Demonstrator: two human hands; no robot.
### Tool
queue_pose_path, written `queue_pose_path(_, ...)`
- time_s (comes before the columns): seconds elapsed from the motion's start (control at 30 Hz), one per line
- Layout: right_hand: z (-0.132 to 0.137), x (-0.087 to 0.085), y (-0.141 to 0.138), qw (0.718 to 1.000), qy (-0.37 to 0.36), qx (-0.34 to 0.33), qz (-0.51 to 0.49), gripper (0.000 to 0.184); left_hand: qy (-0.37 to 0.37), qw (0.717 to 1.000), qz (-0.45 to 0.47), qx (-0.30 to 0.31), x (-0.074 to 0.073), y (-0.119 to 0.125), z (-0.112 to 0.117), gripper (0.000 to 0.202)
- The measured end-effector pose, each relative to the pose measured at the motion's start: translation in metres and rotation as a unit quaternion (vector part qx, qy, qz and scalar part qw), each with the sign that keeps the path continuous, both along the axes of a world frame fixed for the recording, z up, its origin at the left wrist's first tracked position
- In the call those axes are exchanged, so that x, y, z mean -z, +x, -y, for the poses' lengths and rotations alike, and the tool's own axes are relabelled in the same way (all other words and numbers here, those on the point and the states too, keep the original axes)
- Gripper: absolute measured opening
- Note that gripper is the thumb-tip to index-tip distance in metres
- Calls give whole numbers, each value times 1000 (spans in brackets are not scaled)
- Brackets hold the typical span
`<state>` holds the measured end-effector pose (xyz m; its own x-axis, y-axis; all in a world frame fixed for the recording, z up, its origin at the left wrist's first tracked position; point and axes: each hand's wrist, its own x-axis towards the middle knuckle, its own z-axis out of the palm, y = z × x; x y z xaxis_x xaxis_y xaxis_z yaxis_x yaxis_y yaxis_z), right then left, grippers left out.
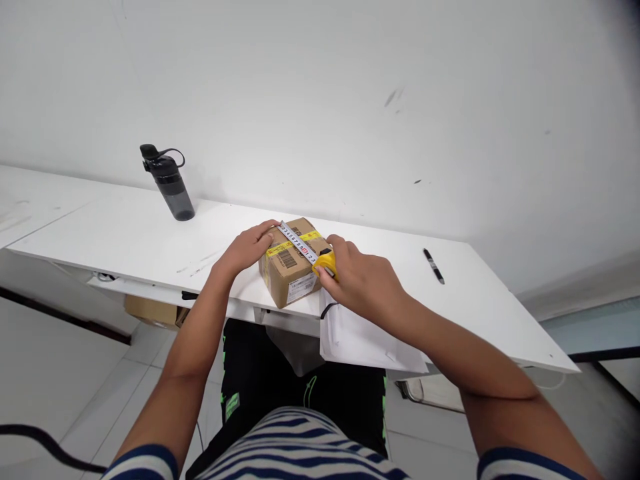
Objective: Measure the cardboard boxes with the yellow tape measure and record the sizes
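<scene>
Yellow tape measure (329, 260), grasped in the right hand (364, 277), spans the cardboard box (286, 272); left hand (247, 249) touches its eleven-o'clock edge, whether clasping I can't tell.

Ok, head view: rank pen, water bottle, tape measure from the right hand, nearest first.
1. Yellow tape measure: in the right hand.
2. Pen: a little way off, to that hand's right.
3. Water bottle: farthest, well off to the left.
</scene>
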<state>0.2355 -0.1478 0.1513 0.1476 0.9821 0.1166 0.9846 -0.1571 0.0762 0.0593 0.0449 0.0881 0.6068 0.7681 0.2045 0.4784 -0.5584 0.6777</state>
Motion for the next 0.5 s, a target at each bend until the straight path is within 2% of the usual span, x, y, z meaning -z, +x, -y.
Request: queue_pose_path(0.5, -1, 6, 1, 1000, 16, 0, -1, 53, -15, 999, 33, -2, 4, 1, -1, 50)
